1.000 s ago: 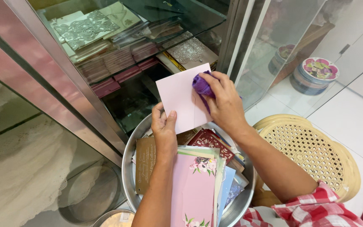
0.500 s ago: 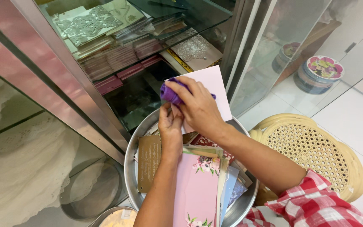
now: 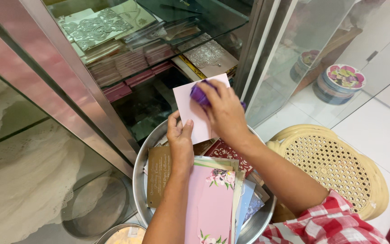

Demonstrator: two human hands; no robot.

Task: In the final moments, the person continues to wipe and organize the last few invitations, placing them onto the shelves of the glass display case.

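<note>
Pale pink card (image 3: 190, 108) is held upright above a round metal basin (image 3: 141, 190), pinched at its lower edge by the left hand (image 3: 180, 140), while the right hand (image 3: 224, 110) is closed around a purple cloth (image 3: 198, 94) pressed flat against the card's upper right face. Wiping appears under way on this card only; the patterned red card (image 3: 225, 152), the brown card (image 3: 159, 174) and the floral pink card (image 3: 211, 205) stacked in the basin show no sign either way of being wiped. Beyond the basin stand glass shelves of boxed cards (image 3: 127, 54) to the front and a woven cane stool (image 3: 335, 167) to the right.
</note>
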